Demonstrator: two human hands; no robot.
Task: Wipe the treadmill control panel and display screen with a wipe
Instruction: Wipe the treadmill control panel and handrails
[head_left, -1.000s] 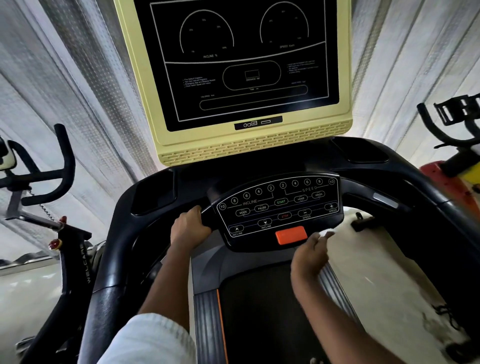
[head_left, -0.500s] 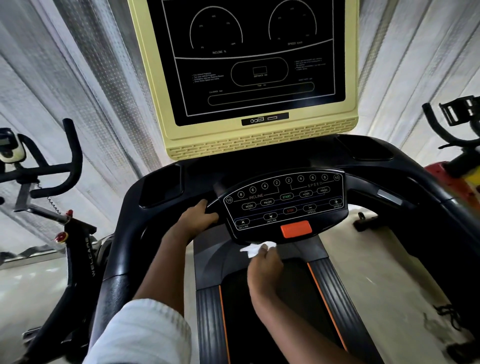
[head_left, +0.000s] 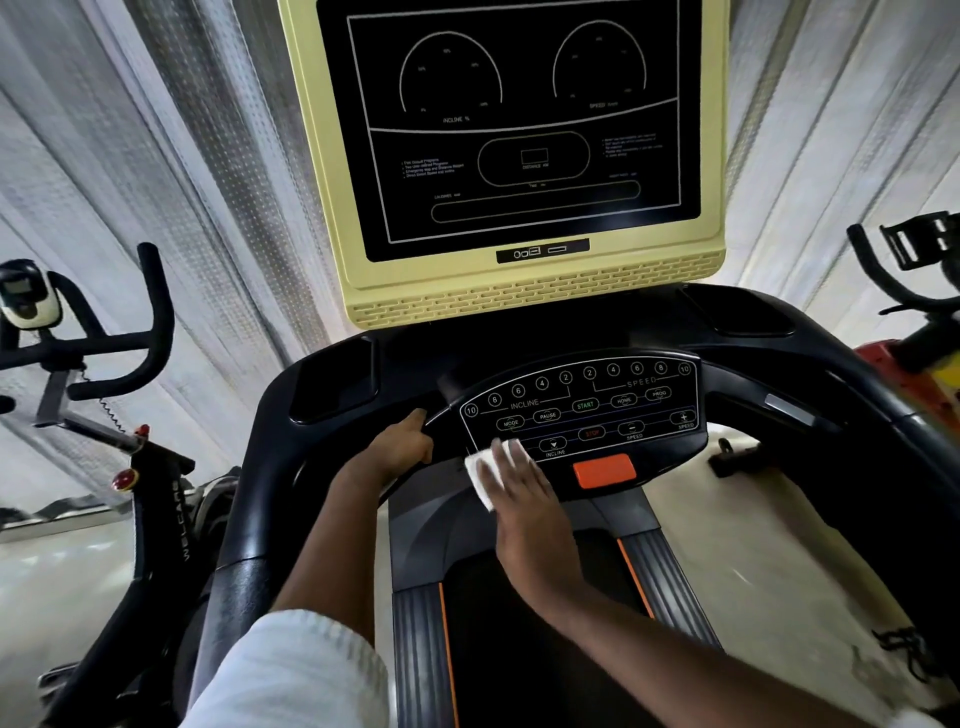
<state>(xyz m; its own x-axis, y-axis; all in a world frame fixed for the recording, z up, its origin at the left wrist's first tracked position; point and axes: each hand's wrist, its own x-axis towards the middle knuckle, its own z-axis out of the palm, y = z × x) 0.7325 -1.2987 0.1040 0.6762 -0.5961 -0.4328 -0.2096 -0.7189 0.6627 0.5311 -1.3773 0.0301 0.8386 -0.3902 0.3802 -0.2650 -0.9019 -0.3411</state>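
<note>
White wipe lay on the lower left corner of the control panel, pressed flat under the straight fingers of the right hand, left hand curled round the black handlebar just beside the panel, display screen above.

A white wipe, seemingly folded, lies flat against the lower-left corner of the black control panel, partly beneath the right hand. Above stands the dark, yellow-framed display screen.
</note>
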